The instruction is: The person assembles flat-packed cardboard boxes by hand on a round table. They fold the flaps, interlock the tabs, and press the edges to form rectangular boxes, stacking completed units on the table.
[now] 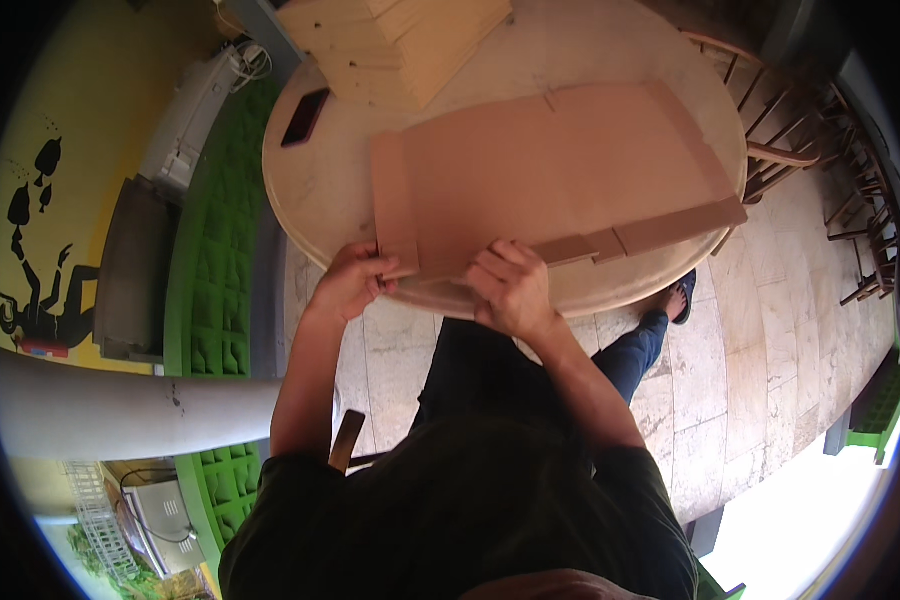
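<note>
A flat brown cardboard sheet [540, 170] with creased flaps lies on the round table [610, 40], its right corner reaching the table's rim. My left hand [350, 280] grips the sheet's near left corner, with thumb and fingers closed on a small flap. Along the near edge, my right hand [510, 285] is curled over the cardboard with its fingers bent down onto it. The folded strip [660, 232] along the near right edge stands partly raised. What lies under my right fingers is hidden.
Stacked flat cardboard [395, 45] sits at the table's far left, with a dark phone [305, 117] beside it. Wooden chairs [770, 165] stand to the right. A green lattice block wall [220, 230] and a grey pillar [140, 405] are on the left.
</note>
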{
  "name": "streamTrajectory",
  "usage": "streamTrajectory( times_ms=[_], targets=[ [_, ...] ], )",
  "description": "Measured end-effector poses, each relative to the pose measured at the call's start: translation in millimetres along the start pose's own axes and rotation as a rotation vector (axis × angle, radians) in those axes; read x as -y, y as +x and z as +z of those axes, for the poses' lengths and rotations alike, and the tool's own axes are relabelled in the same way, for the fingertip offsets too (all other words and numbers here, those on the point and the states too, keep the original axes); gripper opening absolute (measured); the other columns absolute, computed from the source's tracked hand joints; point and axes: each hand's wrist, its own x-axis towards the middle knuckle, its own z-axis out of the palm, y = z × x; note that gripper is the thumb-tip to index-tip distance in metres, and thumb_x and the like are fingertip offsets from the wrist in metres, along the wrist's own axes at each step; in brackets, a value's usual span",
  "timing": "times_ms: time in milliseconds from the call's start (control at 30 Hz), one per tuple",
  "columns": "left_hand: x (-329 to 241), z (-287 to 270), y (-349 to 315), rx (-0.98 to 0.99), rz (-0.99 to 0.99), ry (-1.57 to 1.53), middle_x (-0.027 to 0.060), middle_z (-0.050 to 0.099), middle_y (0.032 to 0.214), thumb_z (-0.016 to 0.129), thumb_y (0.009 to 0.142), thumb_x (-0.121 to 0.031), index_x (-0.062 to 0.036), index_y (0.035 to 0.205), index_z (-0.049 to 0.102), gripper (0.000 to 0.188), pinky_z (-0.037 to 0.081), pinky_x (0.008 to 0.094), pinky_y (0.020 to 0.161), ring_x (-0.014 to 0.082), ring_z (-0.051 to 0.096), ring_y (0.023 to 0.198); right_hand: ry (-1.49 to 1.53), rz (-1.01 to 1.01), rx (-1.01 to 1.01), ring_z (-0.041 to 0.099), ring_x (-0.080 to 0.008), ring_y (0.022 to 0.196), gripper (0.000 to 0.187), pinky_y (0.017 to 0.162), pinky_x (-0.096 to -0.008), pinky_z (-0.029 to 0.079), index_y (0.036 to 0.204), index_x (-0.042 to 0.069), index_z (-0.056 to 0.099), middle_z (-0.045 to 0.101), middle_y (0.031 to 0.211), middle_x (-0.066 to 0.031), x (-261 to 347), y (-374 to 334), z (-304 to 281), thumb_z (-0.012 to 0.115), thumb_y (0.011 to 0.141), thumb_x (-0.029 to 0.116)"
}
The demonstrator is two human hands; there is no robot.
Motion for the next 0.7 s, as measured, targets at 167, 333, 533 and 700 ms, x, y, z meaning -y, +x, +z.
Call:
streamTrajectory(
  times_ms=[167,333,533,700],
  targets=[
    [-3.4,24.0,-11.8,-0.074,0.047,-0.066,0.0029,0.07,0.103,0.065,0.092,-0.001,-0.0034,0.118,0.068,0.026,0.048,0.0283,0.064,0.0123,0.065,0.085,-0.205,0.151,0.091,0.062,-0.025,0.112,0.04,0.099,-0.05,0.042,0.112,0.012,0.069,0.068,0.119,-0.0066,31.5,-0.1,-8.9,0.072,0.073,0.011],
    [-27.4,71.5,-47.9,-0.067,0.136,-0.183,0.0014,0.067,0.098,0.066,0.09,0.0,-0.0041,0.114,0.066,0.024,0.043,0.0253,0.055,0.0085,0.059,0.074,-0.422,0.084,-0.107,0.06,-0.0227,0.123,0.056,0.113,-0.0509,0.029,0.127,0.017,0.07,0.065,0.131,-0.0039,70.3,-4.3,-3.1,0.078,0.072,0.015],
    [-51.9,140.0,-98.1,0.073,0.168,-0.282,0.0019,0.068,0.093,0.07,0.098,-0.011,-0.0049,0.113,0.064,0.017,0.044,0.0254,0.053,0.0096,0.057,0.063,-0.471,-0.01,-0.448,0.06,-0.026,0.106,0.037,0.104,-0.0504,0.035,0.11,0.02,0.078,0.061,0.113,-0.0049,62.4,14.1,-39.4,0.083,0.074,0.014],
    [-67.1,177.9,-109.6,0.359,0.385,-0.122,0.0033,0.064,0.089,0.065,0.107,-0.029,-0.0026,0.123,0.06,0.031,0.048,0.0277,0.058,0.0121,0.059,0.063,-0.408,0.018,-0.531,0.054,-0.0221,0.089,0.023,0.083,-0.0406,0.04,0.093,0.012,0.081,0.053,0.102,-0.0062,42.8,53.8,-104.1,0.088,0.071,0.011]
  ],
)
